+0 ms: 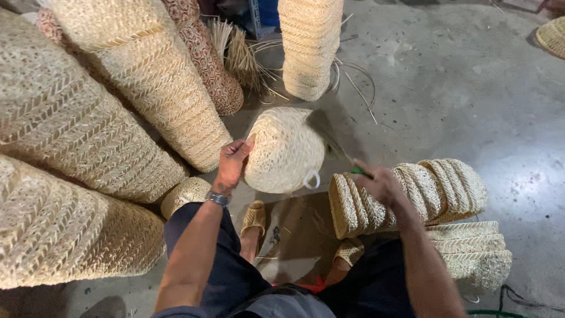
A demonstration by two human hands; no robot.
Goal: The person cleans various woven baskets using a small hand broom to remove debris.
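Overhead, both hands work above grey concrete floor (471,88): left hand (231,162) gripping woven basket (285,150), right hand (379,184) clutching green-handled tool (360,171).

Blurred tool (336,147) in right hand (382,184), stacked baskets (70,123) cut by left edge, corner basket (554,35) cropped

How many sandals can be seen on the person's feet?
2: one sandal below the left hand, the other sandal under the right hand, partly hidden.

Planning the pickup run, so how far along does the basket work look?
Done, seemingly: tall stacked baskets. In hand: left hand steadies a round basket; right hand holds a green-handled tool by it. Possibly left: a row of baskets; which pile is finished isn't clear.
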